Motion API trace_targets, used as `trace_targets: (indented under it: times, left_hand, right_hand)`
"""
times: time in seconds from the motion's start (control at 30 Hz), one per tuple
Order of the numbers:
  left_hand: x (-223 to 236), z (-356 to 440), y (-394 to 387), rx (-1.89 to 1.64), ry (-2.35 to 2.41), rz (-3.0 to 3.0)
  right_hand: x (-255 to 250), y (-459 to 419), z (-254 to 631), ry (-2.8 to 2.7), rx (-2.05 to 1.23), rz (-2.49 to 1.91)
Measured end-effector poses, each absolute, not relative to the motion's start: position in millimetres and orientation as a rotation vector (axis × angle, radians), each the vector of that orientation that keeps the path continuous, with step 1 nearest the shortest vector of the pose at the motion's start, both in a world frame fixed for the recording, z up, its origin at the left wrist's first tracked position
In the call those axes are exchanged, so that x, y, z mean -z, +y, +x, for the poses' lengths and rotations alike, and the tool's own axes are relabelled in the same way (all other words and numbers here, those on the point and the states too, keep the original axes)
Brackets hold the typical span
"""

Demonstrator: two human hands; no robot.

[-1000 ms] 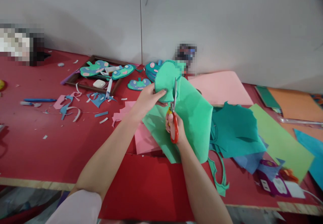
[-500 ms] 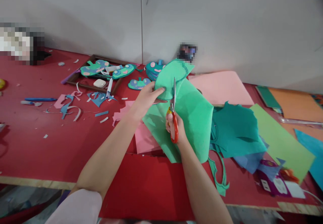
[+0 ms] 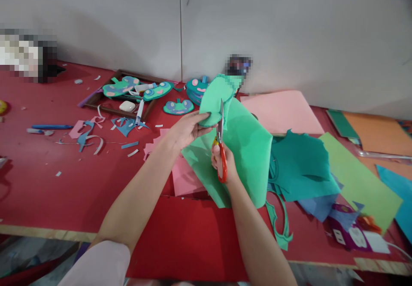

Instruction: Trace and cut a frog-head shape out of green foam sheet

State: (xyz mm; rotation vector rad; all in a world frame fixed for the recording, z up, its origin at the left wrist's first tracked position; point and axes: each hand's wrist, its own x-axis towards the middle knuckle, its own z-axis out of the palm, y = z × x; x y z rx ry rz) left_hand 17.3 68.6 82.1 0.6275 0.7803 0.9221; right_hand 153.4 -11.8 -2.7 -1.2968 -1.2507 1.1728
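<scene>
My left hand (image 3: 192, 127) pinches a light green felt piece (image 3: 215, 97) with a rounded outline, thumb on top. In my right hand (image 3: 225, 159) is a pair of scissors (image 3: 222, 165) with red and yellow handles, blades pointing up at the edge of the felt piece. A trimmed strip of green hangs at the piece's right side, near the blades. Below and behind the scissors stands a large curved light green sheet (image 3: 249, 144). Finished frog-face shapes in green, such as a frog mask (image 3: 178, 106), lie beyond my left hand.
A dark wooden frame (image 3: 119, 73) holds frog shapes and glue tubes at back left. Pink and blue scraps (image 3: 124, 126) lie left. On the right are a pink sheet (image 3: 283, 110), teal felt (image 3: 302, 165), a lime sheet (image 3: 363, 183) and a purple power strip (image 3: 347, 234). A wall stands behind.
My left hand has turned the green felt piece slightly, its fingers now further under the lower edge. More of the trimmed strip hangs loose beside the blades. The scissors have barely moved.
</scene>
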Motion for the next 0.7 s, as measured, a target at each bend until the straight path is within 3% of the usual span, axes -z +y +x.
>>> trace_targets:
  times: [0.7]
  left_hand:
    - [-86,22,62,-0.923,1.078,1.385]
  right_hand:
    - [-8,-15,151,-1.143,-1.222,-1.279]
